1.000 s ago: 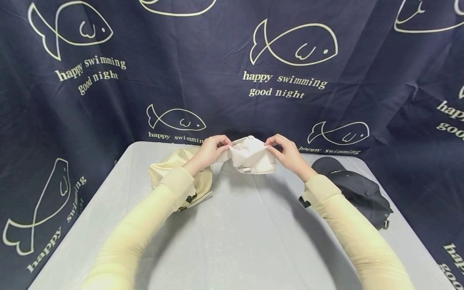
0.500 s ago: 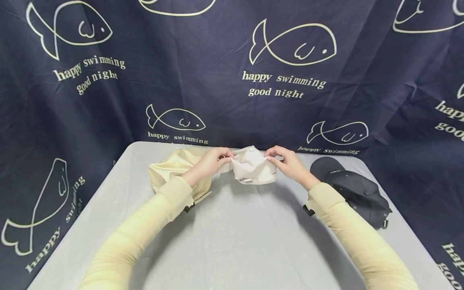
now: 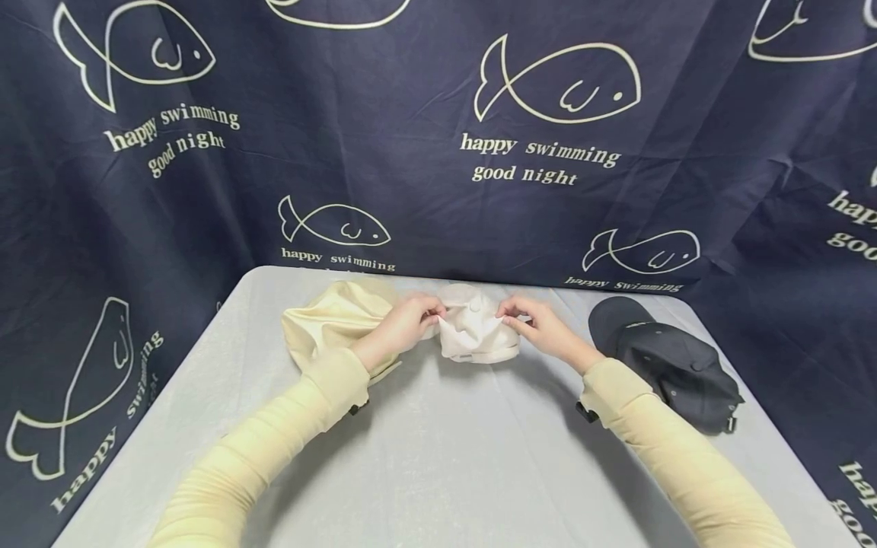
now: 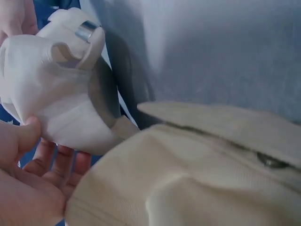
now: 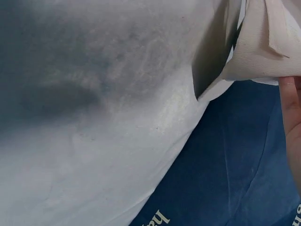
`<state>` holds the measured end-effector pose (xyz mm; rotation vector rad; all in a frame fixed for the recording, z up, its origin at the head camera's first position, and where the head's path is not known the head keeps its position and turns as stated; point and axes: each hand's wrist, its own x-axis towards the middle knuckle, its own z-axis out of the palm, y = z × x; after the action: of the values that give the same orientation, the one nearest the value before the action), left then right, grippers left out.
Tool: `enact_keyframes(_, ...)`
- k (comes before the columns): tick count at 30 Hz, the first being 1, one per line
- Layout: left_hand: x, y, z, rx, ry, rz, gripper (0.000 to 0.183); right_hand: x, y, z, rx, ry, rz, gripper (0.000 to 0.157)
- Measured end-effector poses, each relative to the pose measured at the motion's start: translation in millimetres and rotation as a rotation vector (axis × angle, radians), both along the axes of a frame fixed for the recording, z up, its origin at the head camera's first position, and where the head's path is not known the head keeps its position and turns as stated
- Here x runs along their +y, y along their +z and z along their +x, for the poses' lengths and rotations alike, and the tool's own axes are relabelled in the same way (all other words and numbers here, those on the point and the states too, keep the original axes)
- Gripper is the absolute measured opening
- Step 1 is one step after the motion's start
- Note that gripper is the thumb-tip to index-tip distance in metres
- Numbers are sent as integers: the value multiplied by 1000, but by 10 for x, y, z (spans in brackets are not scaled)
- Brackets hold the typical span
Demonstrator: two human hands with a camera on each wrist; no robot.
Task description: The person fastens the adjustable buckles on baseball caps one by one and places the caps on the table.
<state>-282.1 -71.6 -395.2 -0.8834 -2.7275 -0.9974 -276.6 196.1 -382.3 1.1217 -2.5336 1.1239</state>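
Note:
Both hands hold a white baseball cap (image 3: 477, 339) near the middle of the table's far edge. My left hand (image 3: 412, 318) pinches its left side and my right hand (image 3: 537, 326) pinches its right side. In the left wrist view, the cap (image 4: 61, 94) shows its rear opening and a strap with a metal buckle (image 4: 86, 31). There the thumb of my left hand (image 4: 33, 179) lies on the fabric, with the other fingers behind it. Only a corner of the cap (image 5: 263, 52) and a finger of my right hand (image 5: 290, 108) show in the right wrist view.
A cream cap (image 3: 336, 316) lies at the left, partly behind the left forearm. At the right is a black cap (image 3: 674, 369), its brim towards the far edge. A pale cloth covers the table (image 3: 452, 457). Behind it hangs a dark blue fish-print curtain (image 3: 425, 137).
Both hands have lowered the white cap and brought it nearer. Its strap buckle has turned mostly out of sight in the head view. The cream and black caps have stayed put.

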Motion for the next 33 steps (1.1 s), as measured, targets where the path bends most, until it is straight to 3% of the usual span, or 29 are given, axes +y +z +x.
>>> enact_keyframes(8, 67, -96, 86, 42, 29, -59, 2, 34, -47, 32, -48, 31, 14, 6)
enact_keyframes(16, 109, -214, 127, 74, 12, -66, 7, 101, -109, 35, -108, 51, 49, 6)
enact_keyframes(33, 81, -328, 262, 142, -31, -128, 10, 108, -167, 121, -112, 133, 109, 6)
